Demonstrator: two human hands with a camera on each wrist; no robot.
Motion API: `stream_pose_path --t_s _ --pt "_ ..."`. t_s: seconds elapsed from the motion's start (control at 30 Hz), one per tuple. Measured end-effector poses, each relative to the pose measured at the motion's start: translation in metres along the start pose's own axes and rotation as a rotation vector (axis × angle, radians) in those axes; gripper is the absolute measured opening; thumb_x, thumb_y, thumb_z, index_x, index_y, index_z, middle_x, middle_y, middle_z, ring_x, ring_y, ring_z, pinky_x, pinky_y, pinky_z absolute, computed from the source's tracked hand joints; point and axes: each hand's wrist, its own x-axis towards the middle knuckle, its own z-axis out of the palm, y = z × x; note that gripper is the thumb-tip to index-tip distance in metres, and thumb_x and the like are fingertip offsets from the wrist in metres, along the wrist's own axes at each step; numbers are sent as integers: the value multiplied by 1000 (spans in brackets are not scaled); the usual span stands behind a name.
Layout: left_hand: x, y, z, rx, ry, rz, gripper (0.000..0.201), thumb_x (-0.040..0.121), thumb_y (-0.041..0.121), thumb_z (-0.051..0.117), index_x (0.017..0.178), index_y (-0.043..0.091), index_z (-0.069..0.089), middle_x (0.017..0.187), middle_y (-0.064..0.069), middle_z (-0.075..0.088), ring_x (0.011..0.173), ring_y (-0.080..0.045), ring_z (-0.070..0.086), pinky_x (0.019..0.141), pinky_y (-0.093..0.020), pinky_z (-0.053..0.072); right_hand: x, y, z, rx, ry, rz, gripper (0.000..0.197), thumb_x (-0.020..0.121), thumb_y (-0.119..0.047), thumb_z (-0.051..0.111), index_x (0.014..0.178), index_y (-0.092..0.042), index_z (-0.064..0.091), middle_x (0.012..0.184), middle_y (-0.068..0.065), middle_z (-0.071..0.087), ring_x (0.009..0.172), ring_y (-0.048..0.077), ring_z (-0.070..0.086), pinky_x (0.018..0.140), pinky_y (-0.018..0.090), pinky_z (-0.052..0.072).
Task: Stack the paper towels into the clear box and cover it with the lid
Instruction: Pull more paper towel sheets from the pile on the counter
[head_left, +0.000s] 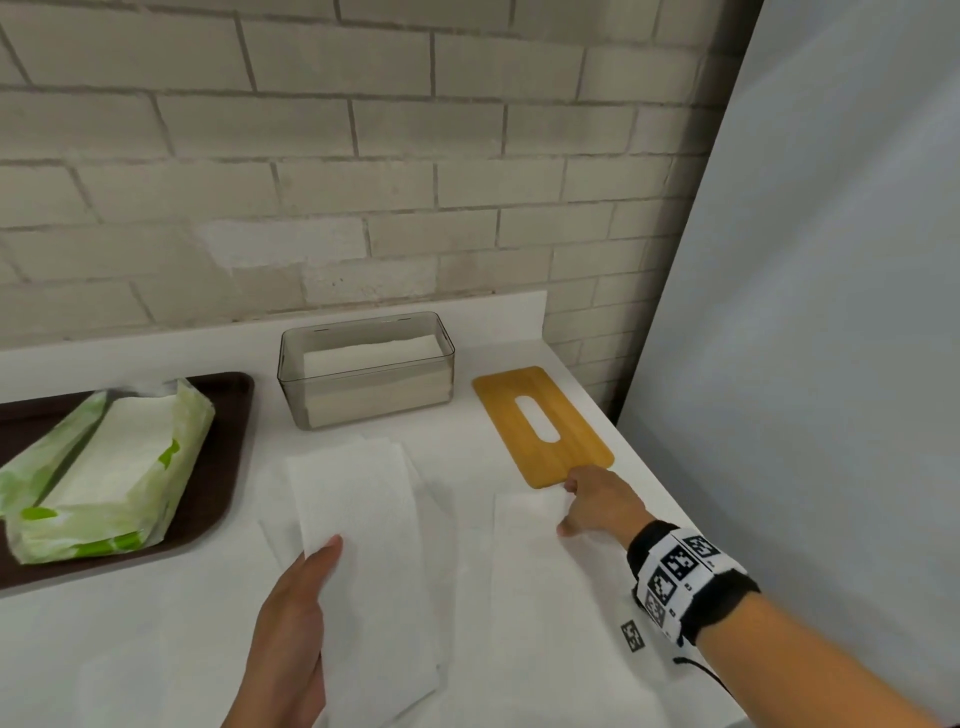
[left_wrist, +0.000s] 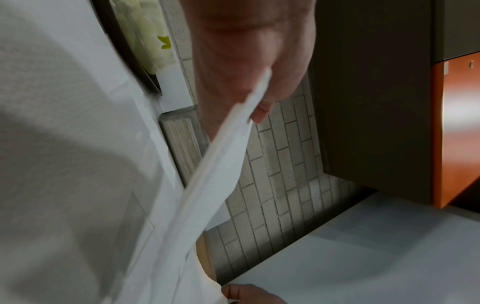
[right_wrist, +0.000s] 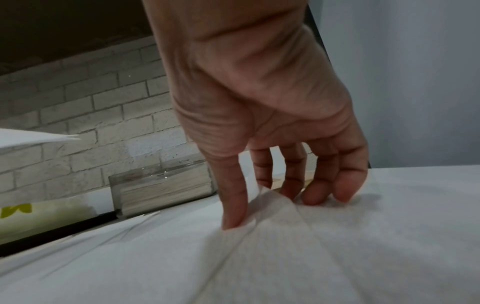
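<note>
The left hand (head_left: 291, 629) holds a folded paper towel (head_left: 363, 545) by its near end, raised off the bench (head_left: 130, 649); its grip is a pinch, thumb on top of the sheet and the rest of the hand beneath, and the left wrist view shows the towel's edge caught between thumb and palm. The far end of this towel reaches out from the grip toward the clear box (head_left: 366, 369).

The right hand (head_left: 597, 501) is lowered onto a second paper towel (head_left: 550, 597) that lies flat on the bench. Its grip is neither fully spread nor closed: the fingers (right_wrist: 345, 189) curl downward with their tips pressing on the sheet's far edge, and the thumb (right_wrist: 233, 205) presses beside them, so the paper puckers into a small ridge between thumb and fingers. The sheet runs back from this grip toward the person.

Just beyond the right grip, touching or nearly touching the fingertips, lies the wooden lid (head_left: 543, 426), flat on the bench, with an oval slot in its middle. Farther out and to the left of that grip stands the clear box, open on top, already holding a stack of white towels that fills most of its height. More loose sheets lie on the bench under and around the left grip. To the left of it a dark tray (head_left: 218, 467) carries an opened green and white towel package (head_left: 104, 467). A brick wall (head_left: 311, 156) stands behind the box.
</note>
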Motion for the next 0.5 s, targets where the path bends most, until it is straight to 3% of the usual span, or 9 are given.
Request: stream_pose_path --t_s 0.13,0.2,0.37,0.43,0.5 --pt "-1 0 4 -5 -28 -3 32 92 25 56 120 8 59 108 -10 66 97 -29 61 86 -41 46 -8 0 4 19 99 20 52 75 -26 76 119 -20 48 116 3 56 105 24 56 80 30 44" --pt "-1 -1 7 -2 -34 2 27 93 23 54 116 10 58 101 -6 66 89 -23 61 74 -36 46 -10 0 5 22 109 16 51 76 -26 76 119 -20 49 116 3 57 105 24 56 80 30 45" --pt "1 -4 11 -4 -50 10 23 94 20 53 115 12 57 94 -2 65 84 -19 59 73 -34 42 -10 1 6 25 139 7 49 77 -26 75 115 -17 45 107 4 56 90 21 52 81 32 46" --pt "1 -4 12 -6 -52 14 20 94 19 53 112 12 57 91 -1 64 81 -17 58 68 -32 42 -8 1 7 23 133 9 49 76 -27 75 116 -18 47 111 3 56 94 21 54 84 33 46" --pt "2 -6 12 -6 -52 16 22 94 19 53 114 12 58 93 -1 64 82 -18 59 72 -34 43 -5 2 8 27 118 20 51 75 -28 76 119 -20 50 117 2 56 104 23 55 91 34 47"
